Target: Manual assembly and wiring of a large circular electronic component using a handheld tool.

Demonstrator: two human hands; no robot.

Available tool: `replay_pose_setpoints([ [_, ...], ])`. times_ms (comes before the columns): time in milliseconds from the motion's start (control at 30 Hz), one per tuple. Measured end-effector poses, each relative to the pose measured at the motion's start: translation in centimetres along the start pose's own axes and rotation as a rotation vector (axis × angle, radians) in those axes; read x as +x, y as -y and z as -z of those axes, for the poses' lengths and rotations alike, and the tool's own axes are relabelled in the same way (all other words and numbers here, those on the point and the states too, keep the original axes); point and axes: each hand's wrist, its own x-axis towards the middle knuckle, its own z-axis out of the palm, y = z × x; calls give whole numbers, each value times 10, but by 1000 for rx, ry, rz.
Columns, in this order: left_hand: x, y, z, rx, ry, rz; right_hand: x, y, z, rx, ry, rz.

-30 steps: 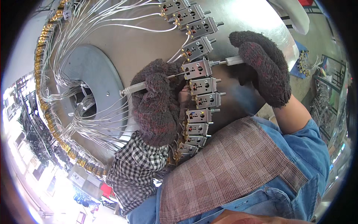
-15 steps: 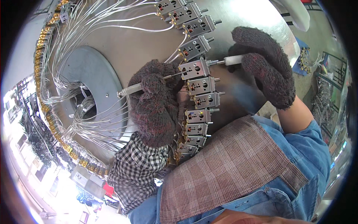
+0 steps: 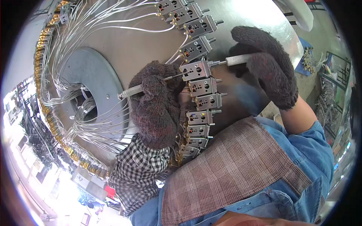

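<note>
The gloved left hand (image 3: 154, 107) has its grip closed around a slim tool (image 3: 132, 91), its tip at the left part of a metal box (image 3: 196, 70) within a curved row. From the right, the gloved right hand (image 3: 272, 69) grips a pale-handled tool (image 3: 237, 60) lined up with that box's shaft.

Yellowish parts (image 3: 308, 62) lie on blue sheeting (image 3: 302, 46) near a rack (image 3: 332, 80).
</note>
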Motion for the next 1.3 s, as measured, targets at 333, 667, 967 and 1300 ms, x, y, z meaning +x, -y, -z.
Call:
replay_pose_setpoints([
  [333,-2,-4,-7,-355,6,133,4,1,3,-665,11,137],
  [667,-3,-6,-9,-337,10,75,5,9,-5,-82,-125,-184],
  [967,-2,2,-1,-42,81,-57,3,7,-4,66,-43,-85],
  [1300,-12,-22,5,-663,79,419,-35,2,-4,220,-209,-318],
])
